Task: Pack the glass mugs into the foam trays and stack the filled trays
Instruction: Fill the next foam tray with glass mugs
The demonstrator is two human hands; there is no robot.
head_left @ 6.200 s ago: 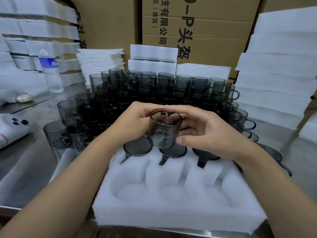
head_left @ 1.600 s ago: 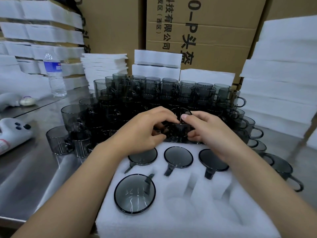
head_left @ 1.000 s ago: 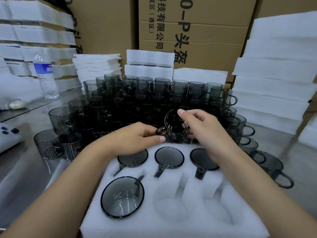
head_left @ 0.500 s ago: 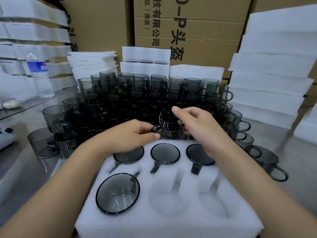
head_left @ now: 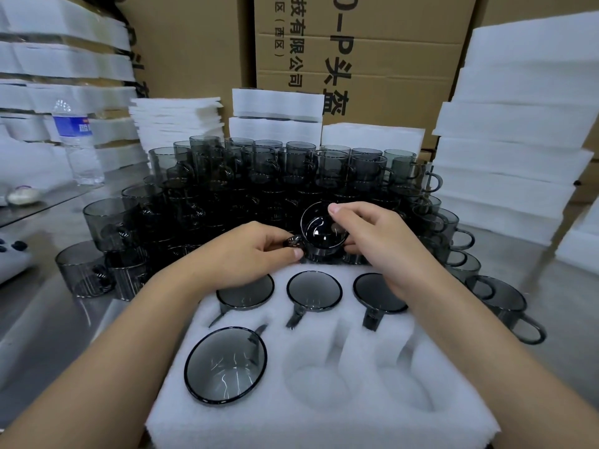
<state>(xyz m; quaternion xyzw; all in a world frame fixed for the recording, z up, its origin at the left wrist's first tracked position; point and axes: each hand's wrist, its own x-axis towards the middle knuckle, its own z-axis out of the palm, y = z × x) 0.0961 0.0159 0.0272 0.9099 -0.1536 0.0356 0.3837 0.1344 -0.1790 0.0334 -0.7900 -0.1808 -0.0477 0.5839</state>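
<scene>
Fingers [head_left: 335, 209] of the right hand [head_left: 372, 241] curl over the held mug [head_left: 319, 231], hiding its right side; the left hand [head_left: 240, 257] pinches its handle. It is at the foam tray's [head_left: 324, 422] back edge. The front-left pocket, empty six seconds ago, holds a packed mug [head_left: 225, 364].

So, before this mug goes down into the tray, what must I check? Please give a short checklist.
1. Grip: left hand pinches the handle, right hand grips the mug: ok.
2. Free place: the near middle pocket and near right pocket of the tray are empty: ok.
3. Handle turned toward a pocket's slot: it points left, the slot runs to the far side: not ok.
4. Four packed mugs seated low, out of the way: ok.
5. Glass free of cracks: cannot tell.
</scene>
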